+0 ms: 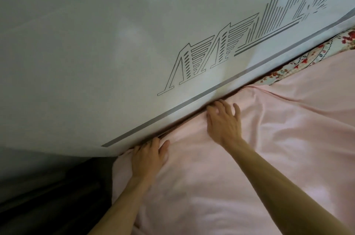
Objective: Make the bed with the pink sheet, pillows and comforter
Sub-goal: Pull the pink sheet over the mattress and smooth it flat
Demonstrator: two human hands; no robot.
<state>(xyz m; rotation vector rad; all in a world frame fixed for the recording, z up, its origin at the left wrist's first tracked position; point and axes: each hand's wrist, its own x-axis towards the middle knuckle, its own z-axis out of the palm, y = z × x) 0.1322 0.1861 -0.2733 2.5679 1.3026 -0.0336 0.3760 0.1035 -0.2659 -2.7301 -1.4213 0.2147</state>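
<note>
Both hands press at the seam where the pink sheet (240, 158) meets the pale headboard (96, 52), which is the natural place to be if the edge of the sheet is being tucked down behind the mattress. The left hand (148, 158) sits near the corner of the bed, fingers curled into the gap and bunching a fold of pink cloth, so its grip looks closed on the sheet's edge, though the fingertips vanish into the crack and I cannot be sure how much cloth they hold. The right hand (223, 121) lies farther along the same seam with fingers spread and flat, holding nothing, apparently pushing or smoothing the cloth toward the gap. Wrinkles fan out from both hands, which suggests the sheet is not yet pulled taut. A floral cloth (307, 58) peeks out beyond the pink, wedged against the headboard; whether it is a pillow, the comforter or an underlayer cannot be told. To the lower left the floor beside the bed is dark and unreadable. The mattress itself is wholly covered, and the far side of the bed is cut off.
</note>
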